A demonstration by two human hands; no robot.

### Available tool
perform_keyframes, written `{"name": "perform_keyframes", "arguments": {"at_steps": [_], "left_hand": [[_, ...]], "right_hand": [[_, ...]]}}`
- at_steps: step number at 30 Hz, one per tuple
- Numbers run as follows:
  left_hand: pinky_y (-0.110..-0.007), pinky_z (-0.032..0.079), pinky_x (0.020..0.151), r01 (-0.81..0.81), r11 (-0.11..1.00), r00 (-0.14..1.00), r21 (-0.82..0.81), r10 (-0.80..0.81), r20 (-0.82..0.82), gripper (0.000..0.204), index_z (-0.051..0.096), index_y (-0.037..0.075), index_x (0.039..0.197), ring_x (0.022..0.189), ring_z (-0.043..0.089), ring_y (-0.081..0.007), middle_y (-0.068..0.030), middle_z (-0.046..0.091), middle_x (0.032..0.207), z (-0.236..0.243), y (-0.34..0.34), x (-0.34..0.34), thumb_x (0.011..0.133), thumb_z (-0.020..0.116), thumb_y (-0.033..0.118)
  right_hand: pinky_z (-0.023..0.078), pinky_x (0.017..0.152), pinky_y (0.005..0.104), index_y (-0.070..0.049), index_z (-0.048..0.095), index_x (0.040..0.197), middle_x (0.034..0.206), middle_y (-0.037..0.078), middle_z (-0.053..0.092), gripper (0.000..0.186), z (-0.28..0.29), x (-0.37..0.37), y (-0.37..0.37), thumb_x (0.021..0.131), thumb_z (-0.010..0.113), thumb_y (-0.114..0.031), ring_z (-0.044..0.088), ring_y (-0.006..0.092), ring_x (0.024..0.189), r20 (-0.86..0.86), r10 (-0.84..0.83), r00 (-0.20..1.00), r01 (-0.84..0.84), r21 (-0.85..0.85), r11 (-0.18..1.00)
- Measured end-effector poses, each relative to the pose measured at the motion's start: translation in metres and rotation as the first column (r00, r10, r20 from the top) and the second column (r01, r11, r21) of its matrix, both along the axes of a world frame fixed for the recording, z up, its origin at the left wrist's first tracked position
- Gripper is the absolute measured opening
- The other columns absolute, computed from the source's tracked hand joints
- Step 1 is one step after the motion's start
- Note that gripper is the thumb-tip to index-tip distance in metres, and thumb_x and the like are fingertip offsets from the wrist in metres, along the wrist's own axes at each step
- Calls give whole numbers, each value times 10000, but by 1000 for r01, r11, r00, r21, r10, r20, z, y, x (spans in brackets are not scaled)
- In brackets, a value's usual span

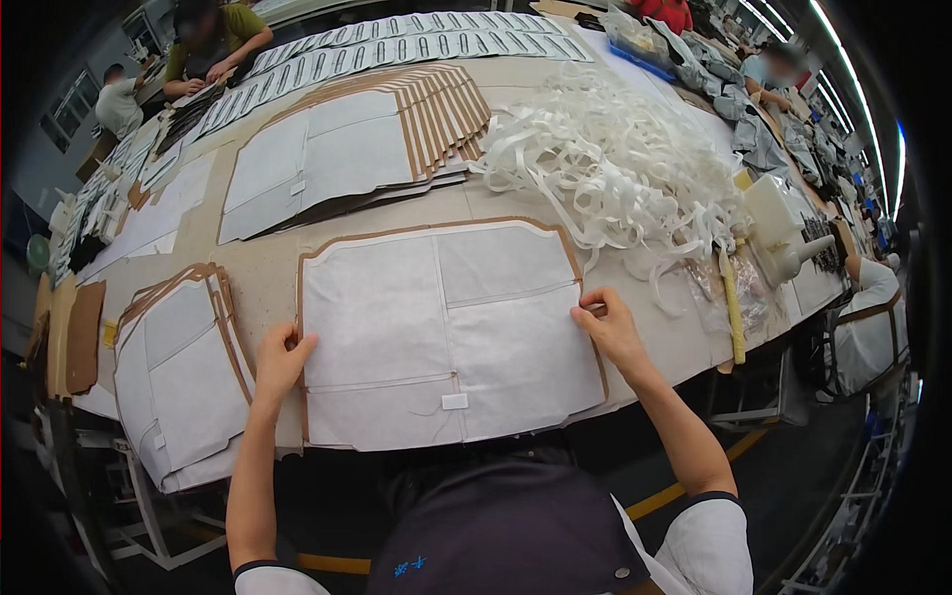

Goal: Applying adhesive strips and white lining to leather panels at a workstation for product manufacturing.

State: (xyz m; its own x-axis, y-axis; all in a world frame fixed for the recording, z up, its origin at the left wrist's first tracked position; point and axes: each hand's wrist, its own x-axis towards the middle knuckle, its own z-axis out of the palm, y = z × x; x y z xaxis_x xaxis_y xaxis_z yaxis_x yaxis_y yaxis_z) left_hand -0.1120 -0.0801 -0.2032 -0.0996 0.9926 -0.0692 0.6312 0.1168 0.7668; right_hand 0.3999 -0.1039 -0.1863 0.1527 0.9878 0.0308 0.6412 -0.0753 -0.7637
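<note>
A wide white lining panel (377, 317) with brown edges lies in front of me on the table, its near edge at the table's front. Seams cross it, and a small white label (454, 402) with loose threads sits near its lower middle. My left hand (285, 359) pinches the panel's left edge between thumb and fingers. At the right edge, my right hand (612, 325) grips it in the same way, a little higher up. To the left of my left hand rests a stack of similar panels (183, 367), overhanging the table's front edge.
Beyond the panel lies a fanned stack of brown-edged panels (347, 149). A heap of white ribbon (615, 159) spreads at the right, near a white plastic bottle (783, 223) and a yellow stick (732, 307). Rows of pale pieces (397, 45) line the back. Other people work around the table.
</note>
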Motion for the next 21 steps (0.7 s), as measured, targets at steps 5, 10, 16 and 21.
{"name": "perform_keyframes", "arguments": {"at_steps": [5,10,16,21], "left_hand": [[-254,448,619,-80,988,984,134,56,172,206,668,-40,926,688,544,-74,-21,620,708,40,-39,15,897,719,157],[-205,394,600,-221,972,936,76,189,296,135,624,-26,914,688,467,-20,45,570,750,86,-84,-24,938,693,89],[-190,401,640,-467,847,882,255,468,59,126,624,-8,913,731,478,-6,55,579,785,162,-159,-196,974,645,100],[-229,453,733,-534,768,736,353,628,-253,229,635,-38,1072,814,580,-87,-13,648,892,203,-178,-381,977,651,171]], "right_hand": [[520,752,286,33,447,1324,906,77,673,599,9,-19,1,853,774,-138,639,148,851,-650,-203,732,45,-251,967],[539,790,283,9,376,1400,977,120,706,617,52,-80,-21,884,712,-38,669,154,845,-728,-55,683,-110,-177,978],[479,682,245,-36,381,1433,789,15,610,606,61,-248,25,908,685,-22,593,99,761,-757,325,568,-491,5,871],[521,697,291,-66,378,1437,894,89,677,580,45,-413,64,933,664,-84,630,129,824,-848,463,256,-684,180,707]]}}
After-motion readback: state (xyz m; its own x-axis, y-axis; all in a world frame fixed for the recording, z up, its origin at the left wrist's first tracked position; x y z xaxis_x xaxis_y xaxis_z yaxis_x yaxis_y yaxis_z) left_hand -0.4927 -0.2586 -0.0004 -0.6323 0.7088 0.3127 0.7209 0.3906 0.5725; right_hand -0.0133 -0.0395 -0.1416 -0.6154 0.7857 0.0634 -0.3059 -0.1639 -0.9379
